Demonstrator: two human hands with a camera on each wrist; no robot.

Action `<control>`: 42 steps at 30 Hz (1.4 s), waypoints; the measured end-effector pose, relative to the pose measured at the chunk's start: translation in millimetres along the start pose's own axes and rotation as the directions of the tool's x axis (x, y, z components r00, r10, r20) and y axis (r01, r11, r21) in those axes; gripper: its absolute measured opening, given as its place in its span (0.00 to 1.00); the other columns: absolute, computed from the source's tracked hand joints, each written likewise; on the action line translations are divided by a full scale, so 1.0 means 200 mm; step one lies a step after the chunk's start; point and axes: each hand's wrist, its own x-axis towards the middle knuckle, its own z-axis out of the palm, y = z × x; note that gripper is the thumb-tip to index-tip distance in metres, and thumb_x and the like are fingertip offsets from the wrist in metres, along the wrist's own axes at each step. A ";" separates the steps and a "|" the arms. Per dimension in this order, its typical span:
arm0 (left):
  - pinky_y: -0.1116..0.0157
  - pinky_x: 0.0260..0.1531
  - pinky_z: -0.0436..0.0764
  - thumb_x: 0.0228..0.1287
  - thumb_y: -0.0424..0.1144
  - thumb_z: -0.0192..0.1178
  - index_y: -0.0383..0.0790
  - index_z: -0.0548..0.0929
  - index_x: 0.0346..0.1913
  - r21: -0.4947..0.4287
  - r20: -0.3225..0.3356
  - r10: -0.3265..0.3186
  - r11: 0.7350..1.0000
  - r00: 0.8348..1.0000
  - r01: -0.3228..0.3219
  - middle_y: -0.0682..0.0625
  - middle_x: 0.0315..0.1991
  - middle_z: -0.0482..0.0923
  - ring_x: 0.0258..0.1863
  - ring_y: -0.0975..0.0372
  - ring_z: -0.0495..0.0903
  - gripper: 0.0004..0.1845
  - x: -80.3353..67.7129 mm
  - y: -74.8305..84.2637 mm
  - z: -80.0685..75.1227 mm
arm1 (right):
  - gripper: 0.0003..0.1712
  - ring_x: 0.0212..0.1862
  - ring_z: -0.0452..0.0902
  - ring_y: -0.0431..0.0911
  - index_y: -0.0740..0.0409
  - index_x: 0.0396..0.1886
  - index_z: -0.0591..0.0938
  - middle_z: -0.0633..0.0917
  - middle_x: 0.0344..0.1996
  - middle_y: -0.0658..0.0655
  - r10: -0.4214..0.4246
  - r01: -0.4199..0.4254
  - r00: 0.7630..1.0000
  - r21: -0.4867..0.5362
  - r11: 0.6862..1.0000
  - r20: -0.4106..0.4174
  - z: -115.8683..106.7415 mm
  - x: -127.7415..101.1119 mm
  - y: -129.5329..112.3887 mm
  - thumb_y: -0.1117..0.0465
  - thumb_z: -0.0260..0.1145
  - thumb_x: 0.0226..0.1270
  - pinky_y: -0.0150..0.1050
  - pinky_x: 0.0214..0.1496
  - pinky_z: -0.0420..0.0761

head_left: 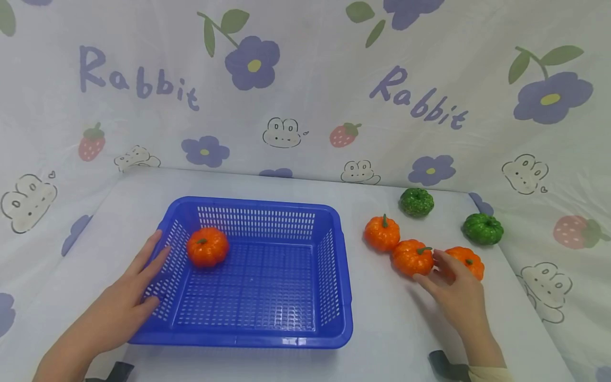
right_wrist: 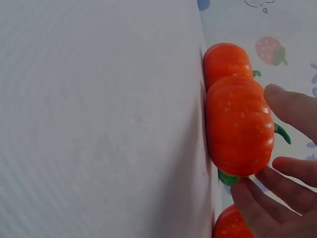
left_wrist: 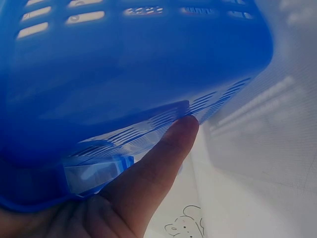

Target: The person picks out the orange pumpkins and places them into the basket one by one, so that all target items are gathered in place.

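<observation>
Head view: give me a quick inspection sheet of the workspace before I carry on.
Surface: table under a pale printed cloth.
Job's things: blue basket with one orange pumpkin inside; three orange pumpkins in a row right of it, far, middle, near.
Clutter: two green pumpkins behind the orange row.
Grips: left hand lies with straight fingers on the basket's left wall; right hand open, fingertips at the middle pumpkin, not closed round it.
Cables: nothing seen.
Surroundings: cloth backdrop with flowers, strawberries and the word Rabbit.
</observation>
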 end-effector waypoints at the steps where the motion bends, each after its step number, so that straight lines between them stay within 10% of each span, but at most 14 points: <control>1: 0.27 0.65 0.68 0.70 0.25 0.61 0.30 0.53 0.86 -0.001 0.000 0.000 1.000 1.000 0.000 0.46 0.89 0.23 0.80 0.29 0.54 0.45 0.00 0.00 0.00 | 0.47 0.70 0.78 0.64 0.64 0.79 0.74 0.80 0.70 0.68 0.001 -0.001 1.000 0.007 1.000 0.001 0.00 0.00 0.01 0.51 0.83 0.67 0.53 0.67 0.81; 7: 0.26 0.64 0.68 0.70 0.25 0.61 0.29 0.52 0.86 0.001 0.002 -0.004 1.000 1.000 0.004 0.45 0.89 0.22 0.80 0.28 0.53 0.45 0.00 0.00 -0.01 | 0.45 0.68 0.80 0.64 0.66 0.77 0.75 0.81 0.69 0.69 0.011 -0.011 1.000 0.056 0.998 -0.005 0.02 0.01 0.02 0.52 0.82 0.67 0.33 0.59 0.80; 15: 0.26 0.64 0.68 0.70 0.25 0.61 0.30 0.52 0.86 -0.002 -0.004 -0.002 1.000 1.000 0.002 0.47 0.89 0.23 0.80 0.28 0.54 0.45 0.00 0.00 0.00 | 0.43 0.68 0.80 0.63 0.65 0.77 0.75 0.81 0.69 0.68 0.067 -0.067 0.998 0.058 0.996 0.008 0.03 0.02 0.03 0.53 0.81 0.69 0.43 0.62 0.80; 26: 0.26 0.65 0.67 0.71 0.25 0.60 0.30 0.52 0.86 -0.011 -0.004 0.004 1.000 1.000 -0.004 0.48 0.89 0.23 0.81 0.29 0.53 0.45 0.00 -0.01 0.00 | 0.40 0.65 0.83 0.61 0.64 0.75 0.77 0.83 0.67 0.67 0.062 -0.059 0.998 0.111 0.992 -0.025 0.05 0.02 0.07 0.52 0.81 0.69 0.22 0.56 0.79; 42: 0.27 0.65 0.67 0.71 0.25 0.60 0.30 0.53 0.86 -0.010 -0.006 0.013 1.000 1.000 -0.013 0.48 0.89 0.23 0.81 0.30 0.53 0.45 0.00 -0.01 0.00 | 0.40 0.65 0.84 0.59 0.60 0.76 0.78 0.85 0.66 0.65 0.126 -0.119 0.991 0.109 0.987 -0.054 0.00 0.01 0.03 0.49 0.80 0.70 0.21 0.55 0.80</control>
